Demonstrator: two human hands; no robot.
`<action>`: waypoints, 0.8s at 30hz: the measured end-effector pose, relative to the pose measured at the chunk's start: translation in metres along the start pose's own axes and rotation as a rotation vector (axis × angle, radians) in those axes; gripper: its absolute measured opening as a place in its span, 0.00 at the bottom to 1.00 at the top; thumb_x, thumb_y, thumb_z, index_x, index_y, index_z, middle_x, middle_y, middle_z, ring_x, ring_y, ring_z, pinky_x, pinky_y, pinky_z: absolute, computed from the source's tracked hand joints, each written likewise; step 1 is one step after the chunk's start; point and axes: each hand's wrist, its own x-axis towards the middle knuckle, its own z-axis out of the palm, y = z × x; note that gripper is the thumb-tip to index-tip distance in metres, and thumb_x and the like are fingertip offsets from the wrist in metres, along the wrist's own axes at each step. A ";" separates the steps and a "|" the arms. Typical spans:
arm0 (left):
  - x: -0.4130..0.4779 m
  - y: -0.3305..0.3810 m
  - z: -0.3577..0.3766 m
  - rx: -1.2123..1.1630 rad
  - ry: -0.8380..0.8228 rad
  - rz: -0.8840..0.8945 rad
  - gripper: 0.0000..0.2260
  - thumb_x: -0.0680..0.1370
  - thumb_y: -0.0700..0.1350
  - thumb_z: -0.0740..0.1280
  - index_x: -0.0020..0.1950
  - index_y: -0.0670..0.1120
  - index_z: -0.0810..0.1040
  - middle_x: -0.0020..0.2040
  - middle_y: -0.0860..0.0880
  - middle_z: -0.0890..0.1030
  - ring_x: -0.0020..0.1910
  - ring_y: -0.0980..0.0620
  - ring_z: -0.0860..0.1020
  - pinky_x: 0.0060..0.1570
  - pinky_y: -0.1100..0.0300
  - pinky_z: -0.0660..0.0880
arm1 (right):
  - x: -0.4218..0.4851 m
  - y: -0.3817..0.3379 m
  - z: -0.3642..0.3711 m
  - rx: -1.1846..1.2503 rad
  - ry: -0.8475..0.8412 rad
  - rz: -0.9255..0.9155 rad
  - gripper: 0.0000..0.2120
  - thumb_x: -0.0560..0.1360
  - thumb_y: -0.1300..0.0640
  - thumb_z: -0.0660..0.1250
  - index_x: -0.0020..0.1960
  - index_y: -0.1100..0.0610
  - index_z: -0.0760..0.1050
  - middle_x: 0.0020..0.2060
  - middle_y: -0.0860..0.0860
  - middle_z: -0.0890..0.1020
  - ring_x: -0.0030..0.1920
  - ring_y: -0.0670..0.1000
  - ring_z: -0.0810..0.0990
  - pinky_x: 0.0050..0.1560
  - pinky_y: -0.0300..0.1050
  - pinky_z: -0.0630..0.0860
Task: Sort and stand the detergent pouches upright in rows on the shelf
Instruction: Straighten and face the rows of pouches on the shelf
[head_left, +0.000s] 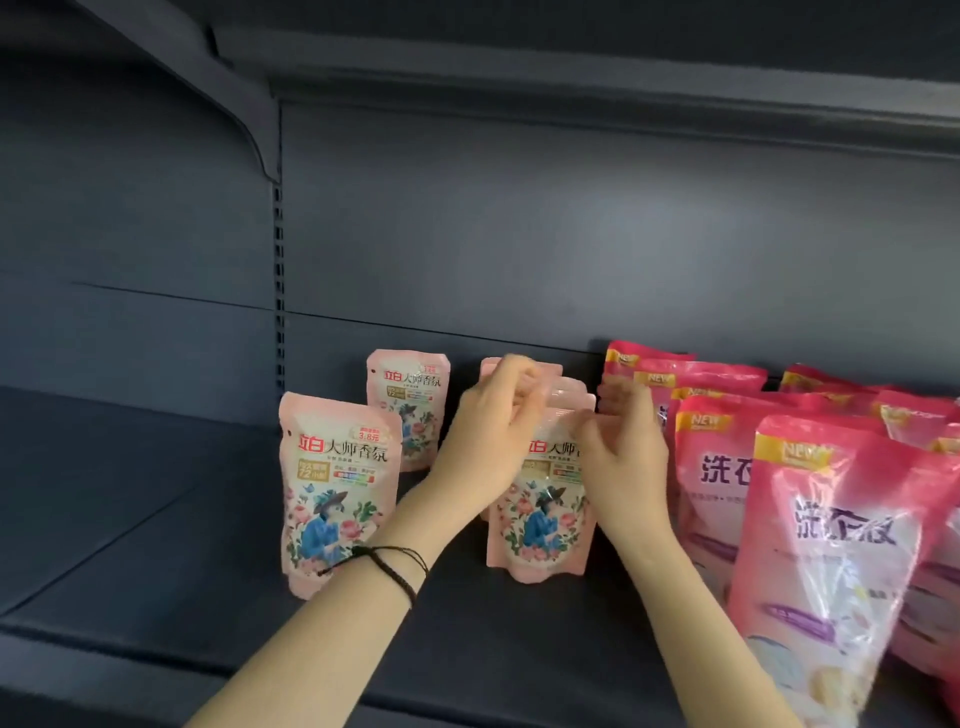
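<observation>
Pale pink floral detergent pouches stand upright on the dark shelf (156, 561). One pouch (332, 488) stands front left, another (410, 405) behind it. A middle row holds a front pouch (540, 509) with more pouches packed behind it. My left hand (488, 431) grips the top left of this middle row, fingers curled over the pouch tops. My right hand (623, 447) holds the front pouch's top right edge, fingers bent around it. Larger bright pink pouches (826, 545) stand in rows to the right.
The shelf's back panel (519, 234) and a slotted upright (279, 291) stand behind the pouches. The upper shelf and its bracket (244, 104) hang overhead. Bare shelf surface stretches to the left of the pale pouches and along the front edge (467, 691).
</observation>
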 end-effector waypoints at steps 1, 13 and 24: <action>0.006 0.006 -0.010 0.089 -0.042 0.067 0.11 0.82 0.49 0.59 0.62 0.47 0.72 0.58 0.50 0.79 0.53 0.59 0.77 0.53 0.65 0.75 | 0.003 -0.007 -0.001 -0.117 -0.025 -0.104 0.18 0.76 0.64 0.63 0.65 0.54 0.69 0.58 0.47 0.74 0.57 0.45 0.73 0.53 0.31 0.68; 0.007 -0.022 -0.193 0.943 -0.451 0.412 0.21 0.76 0.63 0.49 0.60 0.57 0.73 0.54 0.60 0.77 0.56 0.59 0.72 0.58 0.59 0.68 | 0.015 -0.088 0.012 -0.548 -0.573 -0.634 0.16 0.78 0.50 0.58 0.62 0.52 0.73 0.58 0.46 0.73 0.53 0.48 0.77 0.54 0.45 0.74; -0.029 -0.090 -0.188 -0.095 -0.260 -0.186 0.04 0.77 0.44 0.68 0.48 0.53 0.80 0.46 0.59 0.84 0.48 0.65 0.80 0.44 0.70 0.74 | -0.045 -0.071 0.082 -0.056 -0.533 0.008 0.09 0.78 0.54 0.65 0.44 0.57 0.77 0.38 0.47 0.84 0.40 0.41 0.82 0.38 0.34 0.76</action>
